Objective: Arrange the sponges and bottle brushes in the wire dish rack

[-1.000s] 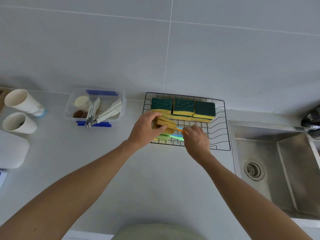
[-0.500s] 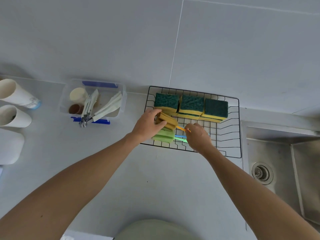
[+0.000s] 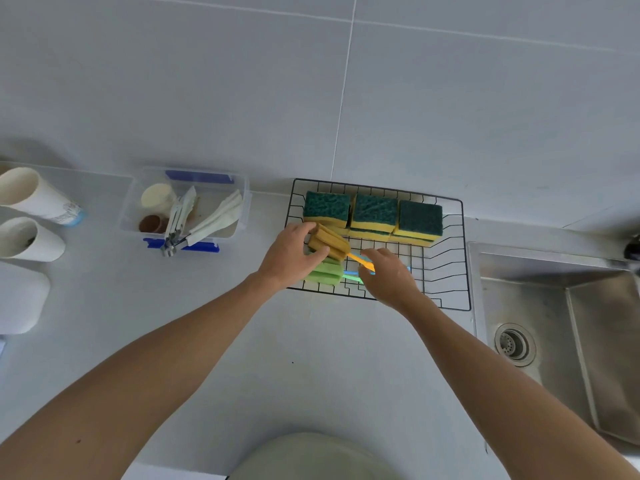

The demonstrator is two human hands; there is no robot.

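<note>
Head view. A black wire dish rack (image 3: 446,271) sits on a pale grey counter (image 3: 311,358) against a wall of large grey tiles (image 3: 242,98). Along its far side stand three green-and-yellow sponges (image 3: 374,214), side by side and touching, green faces up. The left hand (image 3: 292,258) is closed around the foam head of an orange bottle brush (image 3: 329,242); its long axis runs left to right, head left, handle pointing right and slightly toward the viewer. The right hand (image 3: 389,273) pinches that handle near its end. Just below lies a green bottle brush (image 3: 325,273), likewise head left, handle right, with a blue handle (image 3: 349,273) beside it.

To the left, a clear plastic container (image 3: 239,209) holds utensils; two white cups (image 3: 31,216) lie further left, one with illegible blue print. A steel sink (image 3: 554,323) is at right.
</note>
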